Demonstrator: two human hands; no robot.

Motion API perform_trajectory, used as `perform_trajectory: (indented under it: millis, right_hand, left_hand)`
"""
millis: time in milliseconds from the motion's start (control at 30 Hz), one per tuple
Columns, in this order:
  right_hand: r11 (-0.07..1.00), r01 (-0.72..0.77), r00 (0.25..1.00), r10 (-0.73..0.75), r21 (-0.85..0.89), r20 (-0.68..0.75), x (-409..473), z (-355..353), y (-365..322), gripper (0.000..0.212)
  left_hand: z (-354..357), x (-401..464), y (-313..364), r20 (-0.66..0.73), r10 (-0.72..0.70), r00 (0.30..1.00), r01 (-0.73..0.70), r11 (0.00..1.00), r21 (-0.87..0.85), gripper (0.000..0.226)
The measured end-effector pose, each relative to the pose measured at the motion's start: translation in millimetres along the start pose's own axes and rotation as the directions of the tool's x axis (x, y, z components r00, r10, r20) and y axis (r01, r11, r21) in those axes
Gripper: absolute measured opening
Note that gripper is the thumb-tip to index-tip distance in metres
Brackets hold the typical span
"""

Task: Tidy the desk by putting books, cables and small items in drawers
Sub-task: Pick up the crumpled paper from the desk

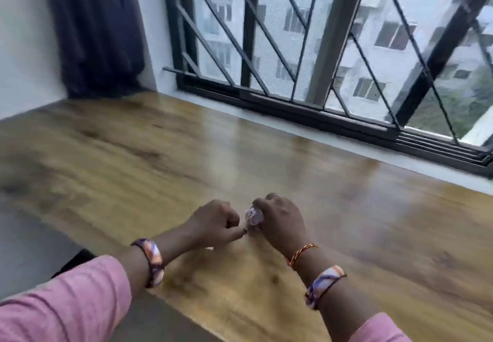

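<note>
Both of my hands hover over the near middle of the wooden desk (293, 155). My right hand (280, 219) grips a small crumpled clear or whitish item (253, 216), too blurred to name. My left hand (213, 224) sits just left of it with fingers curled; one fingertip reaches toward the item's lower edge. Whether the left hand holds part of it cannot be made out. No books, cables or drawers are in view.
A barred window (306, 48) runs along the desk's far edge, with a dark curtain (98, 29) in the left corner. The desk's front edge drops to a grey floor (29, 240) at the lower left.
</note>
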State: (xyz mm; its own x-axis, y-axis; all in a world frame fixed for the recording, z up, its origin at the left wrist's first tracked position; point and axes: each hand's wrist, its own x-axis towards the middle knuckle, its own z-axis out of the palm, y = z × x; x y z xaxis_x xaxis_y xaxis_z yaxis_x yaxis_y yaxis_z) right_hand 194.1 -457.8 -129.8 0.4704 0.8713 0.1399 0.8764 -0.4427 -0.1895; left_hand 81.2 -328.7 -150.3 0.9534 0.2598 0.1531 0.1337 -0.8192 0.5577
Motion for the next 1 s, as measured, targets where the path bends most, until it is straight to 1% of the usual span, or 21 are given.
perform_trajectory:
  millis: [67,133,167,200,233,267,300,333,367,400,433,467,500,533,600,667,767,800,867,933,1000]
  right_hand:
    - [0.997,0.072,0.997,-0.072,0.011,-0.003,3,10,-47,0.030]
    - [0.987,0.161,0.987,-0.162,0.013,0.010,5,22,-102,0.031]
    - [0.979,0.202,0.979,-0.202,0.010,0.021,7,28,-124,0.031]
    - [0.969,0.246,0.969,-0.247,0.016,0.030,9,34,-153,0.031]
    - [0.964,0.267,0.963,-0.268,0.017,0.040,11,38,-172,0.031]
    - [0.956,0.293,0.955,-0.294,0.020,0.046,13,41,-197,0.029]
    - [0.946,0.322,0.945,-0.323,0.025,0.044,14,43,-224,0.027]
    - [0.936,0.349,0.936,-0.350,0.043,0.036,15,48,-252,0.024]
    - [0.925,0.365,0.929,-0.370,0.101,0.029,14,51,-278,0.022]
    - [0.907,0.380,0.920,-0.391,0.183,0.027,12,55,-299,0.020]
    - [0.882,0.403,0.906,-0.423,0.245,0.032,11,62,-325,0.020]
    - [0.867,0.425,0.893,-0.449,0.259,0.038,9,70,-348,0.025]
    - [0.865,0.435,0.882,-0.465,0.248,0.073,6,78,-372,0.035]
    - [0.860,0.441,0.871,-0.479,0.258,0.109,3,84,-394,0.044]
    - [0.832,0.441,0.838,-0.516,0.337,0.178,-2,91,-434,0.053]
    - [0.810,0.440,0.806,-0.547,0.388,0.226,-5,101,-472,0.057]
    - [0.789,0.421,0.767,-0.573,0.447,0.288,-6,126,-518,0.057]
    - [0.786,0.407,0.756,-0.576,0.465,0.312,-5,137,-533,0.056]
    - [0.775,0.369,0.738,-0.580,0.514,0.345,0,164,-567,0.056]
    - [0.752,0.347,0.717,-0.598,0.561,0.358,10,191,-601,0.055]
    - [0.741,0.331,0.681,-0.616,0.584,0.396,23,222,-633,0.060]
  left_hand:
    - [-29,-34,-22,-0.024,-0.081,0.996,0.080,0.995,-0.055,0.043]
    - [-59,-79,-48,-0.082,-0.224,0.971,0.203,0.956,-0.211,0.046]
    - [-71,-99,-59,-0.088,-0.298,0.951,0.255,0.911,-0.325,0.047]
    - [-86,-126,-71,-0.095,-0.372,0.923,0.291,0.841,-0.457,0.048]
    - [-98,-146,-77,-0.090,-0.430,0.898,0.303,0.755,-0.582,0.047]
    - [-111,-172,-85,-0.106,-0.495,0.862,0.283,0.645,-0.710,0.045]
    - [-125,-199,-94,-0.139,-0.580,0.803,0.227,0.513,-0.828,0.044]
    - [-138,-228,-106,-0.161,-0.685,0.710,0.133,0.355,-0.925,0.044]
    - [-150,-254,-119,-0.152,-0.788,0.597,0.026,0.209,-0.978,0.044]
    - [-160,-277,-130,-0.116,-0.868,0.483,-0.075,0.090,-0.993,0.044]
    - [-170,-306,-143,-0.077,-0.926,0.370,-0.179,0.011,-0.984,0.043]
    - [-179,-334,-154,-0.038,-0.959,0.282,-0.275,-0.043,-0.960,0.041]
    - [-187,-364,-164,-0.004,-0.978,0.210,-0.351,-0.071,-0.934,0.039]
    - [-193,-391,-172,0.020,-0.986,0.163,-0.386,-0.082,-0.919,0.036]
    - [-199,-436,-184,0.069,-0.994,0.080,-0.405,-0.096,-0.909,0.028]
    - [-200,-475,-199,0.115,-0.993,-0.023,-0.474,-0.091,-0.876,0.030]
    - [-199,-515,-222,0.187,-0.971,-0.151,-0.583,-0.066,-0.810,0.033]
    - [-199,-525,-231,0.206,-0.956,-0.210,-0.576,-0.049,-0.816,0.034]
    - [-202,-540,-249,0.222,-0.931,-0.290,-0.551,-0.027,-0.834,0.035]
    - [-205,-549,-267,0.222,-0.926,-0.307,-0.530,-0.028,-0.847,0.032]
    - [-210,-556,-288,0.210,-0.926,-0.313,-0.475,-0.039,-0.879,0.030]
